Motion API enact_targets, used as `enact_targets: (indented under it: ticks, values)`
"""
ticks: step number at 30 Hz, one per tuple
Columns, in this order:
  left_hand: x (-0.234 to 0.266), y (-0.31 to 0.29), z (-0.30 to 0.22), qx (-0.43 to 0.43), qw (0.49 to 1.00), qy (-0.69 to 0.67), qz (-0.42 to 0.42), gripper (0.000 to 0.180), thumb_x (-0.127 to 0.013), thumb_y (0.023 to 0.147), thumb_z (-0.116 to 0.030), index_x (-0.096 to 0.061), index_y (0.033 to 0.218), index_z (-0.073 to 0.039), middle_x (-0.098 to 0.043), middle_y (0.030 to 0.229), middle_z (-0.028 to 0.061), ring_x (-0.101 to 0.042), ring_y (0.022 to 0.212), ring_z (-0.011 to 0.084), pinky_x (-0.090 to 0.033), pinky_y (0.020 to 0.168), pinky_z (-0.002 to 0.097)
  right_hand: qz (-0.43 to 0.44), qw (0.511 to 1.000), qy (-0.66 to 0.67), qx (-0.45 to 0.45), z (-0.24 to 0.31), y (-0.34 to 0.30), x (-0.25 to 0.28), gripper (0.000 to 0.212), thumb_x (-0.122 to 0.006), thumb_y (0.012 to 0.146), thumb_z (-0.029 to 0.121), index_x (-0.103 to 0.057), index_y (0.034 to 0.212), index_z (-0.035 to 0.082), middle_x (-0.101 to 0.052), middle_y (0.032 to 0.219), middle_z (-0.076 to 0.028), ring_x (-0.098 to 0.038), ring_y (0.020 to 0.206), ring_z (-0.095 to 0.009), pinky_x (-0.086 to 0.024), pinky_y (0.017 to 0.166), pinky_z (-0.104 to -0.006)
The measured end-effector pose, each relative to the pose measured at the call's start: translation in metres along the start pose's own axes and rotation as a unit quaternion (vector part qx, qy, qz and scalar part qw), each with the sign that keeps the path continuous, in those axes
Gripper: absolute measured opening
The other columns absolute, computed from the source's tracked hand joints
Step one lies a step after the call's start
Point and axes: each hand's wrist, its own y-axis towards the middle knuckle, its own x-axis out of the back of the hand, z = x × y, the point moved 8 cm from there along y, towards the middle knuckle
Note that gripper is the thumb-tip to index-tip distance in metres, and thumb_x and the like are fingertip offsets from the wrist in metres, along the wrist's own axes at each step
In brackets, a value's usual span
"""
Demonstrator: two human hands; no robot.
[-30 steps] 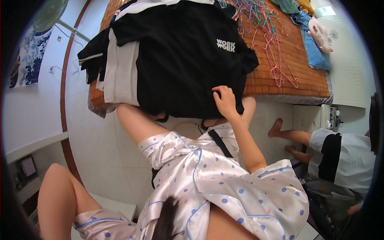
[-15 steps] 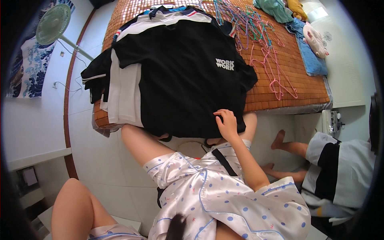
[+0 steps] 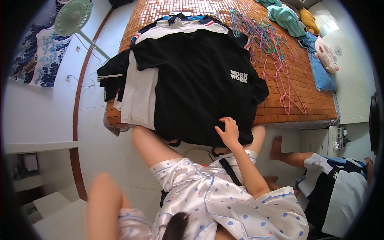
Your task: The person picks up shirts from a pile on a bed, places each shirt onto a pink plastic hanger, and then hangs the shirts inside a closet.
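Note:
A black short-sleeved T-shirt [image 3: 200, 84] with a white print on the chest lies spread face up, its hem over the bed's near edge by my knees. My right hand [image 3: 229, 134] is over the lower right of this shirt, thumb apart and fingers loosely bent, with nothing gripped. Whether the fingertips press the cloth I cannot tell. Under the black shirt lie more garments, among them a white one [image 3: 140, 96] and a black sleeve with pale stripes [image 3: 112, 74]. My left arm [image 3: 105, 200] is bent at the lower left; its hand is out of view.
Tangled coloured hangers [image 3: 268, 40] and pink hangers [image 3: 284, 88] lie on the brown tiled mat [image 3: 316, 108]. Beyond them are a plush toy [image 3: 326, 54] and blue cloth [image 3: 322, 80]. A fan [image 3: 73, 17] stands at left. Another person sits at right with garments [image 3: 340, 184].
The whole view has shifted, so the bed and shirts appear farther right and lower. My right hand stays near the shirt's hem. The garments by the other person look rearranged.

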Motion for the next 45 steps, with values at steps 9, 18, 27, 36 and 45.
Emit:
enact_targets:
  ticks: [9, 18, 27, 36, 45]
  values:
    - [0.068, -0.358, 0.072, 0.724, 0.601, 0.245, 0.236, 0.082, -0.064, 0.081, -0.031, -0.017, 0.137, 0.005, -0.022, 0.142, 0.0215, -0.020, 0.133, 0.0334, -0.018, 0.108, 0.0403, -0.086, 0.996, 0.016, 0.023, -0.010, 0.006, 0.001, 0.013, -0.070, 0.066, 0.010, -0.058, 0.073, 0.008, -0.056, 0.087, -0.004, -0.052, 0.090, -0.025, -0.042, 0.075, -0.0357]
    - [0.106, -0.447, 0.034, 0.741, 0.489, 0.297, 0.352, 0.027, -0.064, 0.079, -0.031, -0.060, 0.083, -0.004, -0.061, 0.071, 0.0063, -0.057, 0.067, 0.0234, -0.043, 0.071, 0.0362, 0.028, 0.942, 0.319, -0.095, -0.056, -0.001, -0.005, 0.012, -0.058, 0.084, 0.011, -0.051, 0.089, 0.002, -0.058, 0.077, -0.003, -0.055, 0.073, -0.012, -0.045, 0.068, -0.0254]
    - [0.149, -0.331, -0.008, 0.855, 0.462, -0.014, 0.233, 0.018, -0.067, 0.076, -0.014, -0.054, 0.068, -0.004, -0.050, 0.060, -0.0035, -0.044, 0.057, 0.0055, -0.036, 0.053, 0.0213, 0.459, 0.850, 0.255, -0.041, 0.015, -0.039, 0.041, 0.013, -0.062, 0.083, 0.011, -0.058, 0.091, 0.001, -0.059, 0.077, -0.002, -0.053, 0.071, -0.008, -0.044, 0.064, -0.0221]
    - [0.093, -0.359, 0.009, 0.661, 0.538, 0.113, 0.511, 0.029, -0.064, 0.076, -0.020, -0.058, 0.102, -0.008, -0.058, 0.108, 0.0085, -0.052, 0.101, 0.0278, -0.041, 0.086, 0.0366, -0.142, 0.980, -0.038, -0.132, -0.063, 0.096, 0.052, 0.042, -0.064, 0.077, 0.029, -0.053, 0.112, 0.010, -0.054, 0.108, -0.007, -0.049, 0.102, -0.027, -0.041, 0.086, -0.0375]
    - [0.110, -0.454, 0.158, 0.681, 0.522, 0.412, 0.306, 0.089, -0.070, 0.068, -0.048, -0.031, 0.133, -0.001, -0.038, 0.132, 0.0200, -0.033, 0.122, 0.0370, -0.030, 0.101, 0.0432, -0.156, 0.974, -0.118, -0.111, -0.066, 0.098, 0.030, 0.033, -0.065, 0.079, 0.029, -0.053, 0.104, 0.012, -0.051, 0.102, -0.004, -0.049, 0.099, -0.024, -0.040, 0.082, -0.0381]
